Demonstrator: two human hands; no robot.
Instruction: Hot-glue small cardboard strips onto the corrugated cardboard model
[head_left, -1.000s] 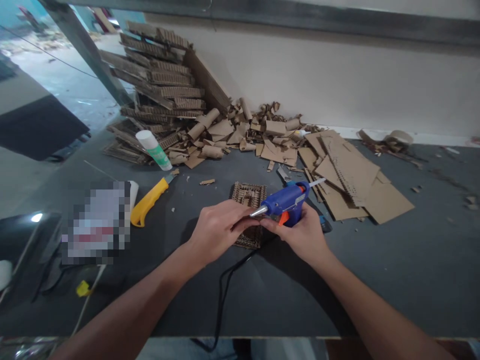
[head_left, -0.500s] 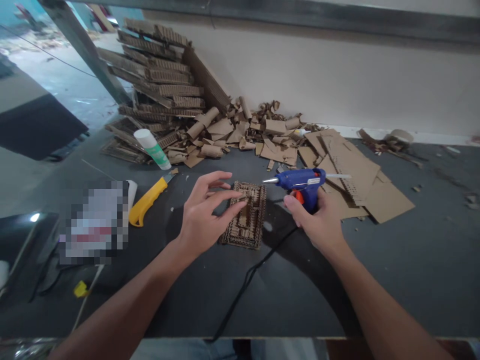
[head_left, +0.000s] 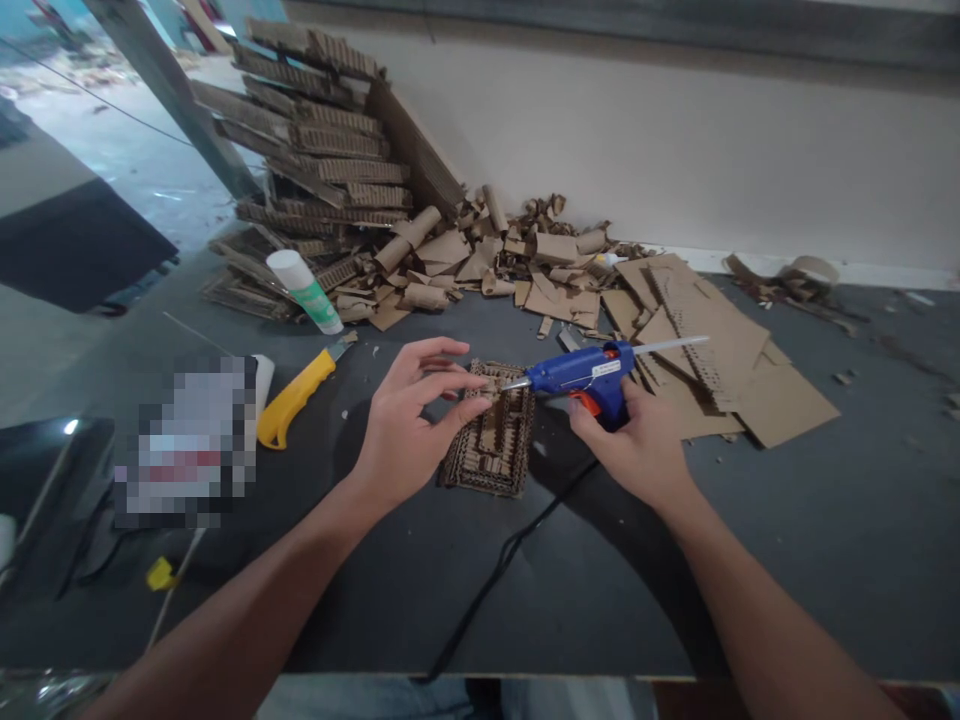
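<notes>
A blue hot glue gun (head_left: pixel 577 371) with an orange trigger is gripped in my right hand (head_left: pixel 637 432), a clear glue stick poking out of its back. Its metal nozzle points left, close to the fingertips of my left hand (head_left: pixel 409 425). Thumb and forefinger of that hand are pinched on what looks like a small cardboard piece (head_left: pixel 492 386), mostly hidden. Beneath them a small rectangular corrugated cardboard model (head_left: pixel 491 462) with layered walls lies on the dark table (head_left: pixel 360 600).
To the left lie a yellow utility knife (head_left: pixel 296 402), a glue bottle (head_left: pixel 306 292) and a blurred-out object (head_left: pixel 187 440). Stacked cardboard frames (head_left: pixel 330 150), scraps (head_left: pixel 450 255) and flat sheets (head_left: pixel 780 400) line the back. A black cord (head_left: pixel 502 565) runs toward the front edge.
My right hand has brought the glue gun left and slightly down, so its nozzle now sits at my left fingertips over the model. The left finger and thumb have closed together.
</notes>
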